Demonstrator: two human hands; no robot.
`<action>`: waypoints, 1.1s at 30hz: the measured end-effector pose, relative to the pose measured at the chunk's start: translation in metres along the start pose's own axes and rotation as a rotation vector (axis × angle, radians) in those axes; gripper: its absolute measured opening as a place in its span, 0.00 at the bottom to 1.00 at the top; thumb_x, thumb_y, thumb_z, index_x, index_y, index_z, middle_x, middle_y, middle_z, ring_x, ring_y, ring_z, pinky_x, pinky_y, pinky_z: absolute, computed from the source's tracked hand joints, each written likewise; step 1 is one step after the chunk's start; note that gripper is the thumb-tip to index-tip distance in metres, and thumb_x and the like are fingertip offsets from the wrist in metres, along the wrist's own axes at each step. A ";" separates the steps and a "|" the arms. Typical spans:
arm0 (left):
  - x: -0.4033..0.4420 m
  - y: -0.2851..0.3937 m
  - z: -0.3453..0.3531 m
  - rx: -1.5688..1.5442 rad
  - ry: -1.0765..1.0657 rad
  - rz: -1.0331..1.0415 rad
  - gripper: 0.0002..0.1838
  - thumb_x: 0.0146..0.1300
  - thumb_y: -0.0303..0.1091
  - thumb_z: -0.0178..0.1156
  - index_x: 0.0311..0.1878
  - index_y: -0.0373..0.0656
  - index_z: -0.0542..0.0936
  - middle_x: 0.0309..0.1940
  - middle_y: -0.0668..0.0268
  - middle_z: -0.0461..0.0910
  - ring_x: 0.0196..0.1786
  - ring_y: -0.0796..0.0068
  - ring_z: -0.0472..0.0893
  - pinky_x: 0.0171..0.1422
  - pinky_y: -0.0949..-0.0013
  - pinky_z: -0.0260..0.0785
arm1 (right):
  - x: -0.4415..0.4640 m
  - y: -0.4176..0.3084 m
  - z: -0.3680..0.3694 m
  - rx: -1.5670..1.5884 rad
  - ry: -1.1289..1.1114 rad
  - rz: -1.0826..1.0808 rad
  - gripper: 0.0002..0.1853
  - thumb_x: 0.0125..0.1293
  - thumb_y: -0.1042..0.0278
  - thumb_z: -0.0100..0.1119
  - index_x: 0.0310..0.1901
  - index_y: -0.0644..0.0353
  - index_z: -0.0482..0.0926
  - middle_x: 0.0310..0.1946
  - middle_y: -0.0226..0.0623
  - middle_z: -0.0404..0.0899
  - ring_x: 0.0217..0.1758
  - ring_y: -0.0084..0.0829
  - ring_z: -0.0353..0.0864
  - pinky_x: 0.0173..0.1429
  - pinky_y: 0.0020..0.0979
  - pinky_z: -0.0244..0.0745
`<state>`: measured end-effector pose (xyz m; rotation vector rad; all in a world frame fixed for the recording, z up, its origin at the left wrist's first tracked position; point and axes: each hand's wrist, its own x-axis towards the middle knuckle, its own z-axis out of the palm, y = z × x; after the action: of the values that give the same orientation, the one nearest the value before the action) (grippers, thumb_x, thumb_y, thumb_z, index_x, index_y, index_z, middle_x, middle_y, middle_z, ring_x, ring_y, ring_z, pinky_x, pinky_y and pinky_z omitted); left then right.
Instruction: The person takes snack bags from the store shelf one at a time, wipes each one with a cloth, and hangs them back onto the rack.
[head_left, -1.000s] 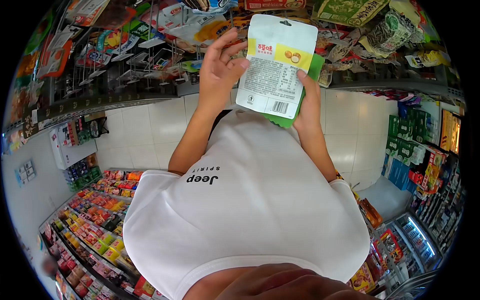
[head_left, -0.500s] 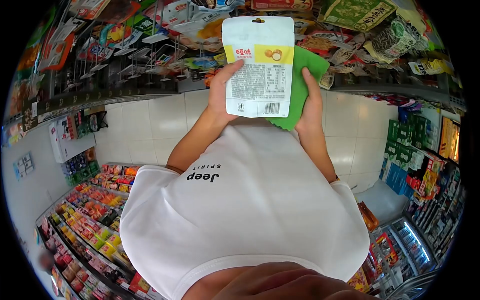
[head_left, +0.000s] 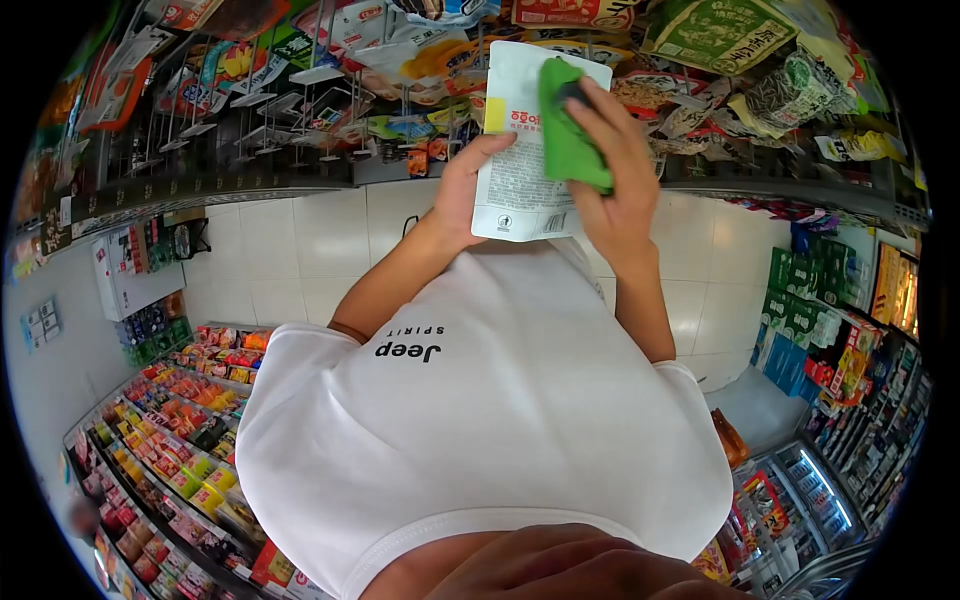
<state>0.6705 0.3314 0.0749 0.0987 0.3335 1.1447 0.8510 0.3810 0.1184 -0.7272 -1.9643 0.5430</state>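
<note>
A white snack pouch point(head_left: 510, 180) with a yellow band and printed text stands upright in front of my chest. My left hand point(head_left: 463, 185) grips its left edge, thumb on the printed face. Over the pouch's upper right side, my right hand point(head_left: 622, 170) holds a folded green cloth point(head_left: 570, 140) against the printed face. The cloth covers the pouch's picture and part of its text. A small dark patch shows on the cloth near my right fingertips.
Racks of hanging snack bags point(head_left: 715, 40) run along the front, close beyond the pouch. Metal hooks point(head_left: 255, 110) stick out at the front left. Shelves of colourful packets point(head_left: 190, 430) stand at the lower left. Green cartons point(head_left: 800, 280) are stacked on the right, above pale floor tiles point(head_left: 330, 235).
My right hand has brought the green cloth from behind the pouch's right edge onto its printed face. The pouch has shifted slightly right and tilted, still in my left hand.
</note>
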 end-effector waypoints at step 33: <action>-0.002 0.001 -0.007 -0.071 -0.120 0.102 0.32 0.83 0.57 0.39 0.76 0.44 0.69 0.66 0.55 0.79 0.64 0.58 0.83 0.69 0.54 0.77 | 0.026 -0.005 0.014 -0.173 -0.125 -0.151 0.28 0.48 0.77 0.67 0.55 0.51 0.86 0.64 0.28 0.83 0.68 0.40 0.77 0.67 0.43 0.73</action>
<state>0.6668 0.3291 0.0689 0.1226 0.1832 1.2447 0.8277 0.3940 0.1309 -0.6575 -2.1822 0.3370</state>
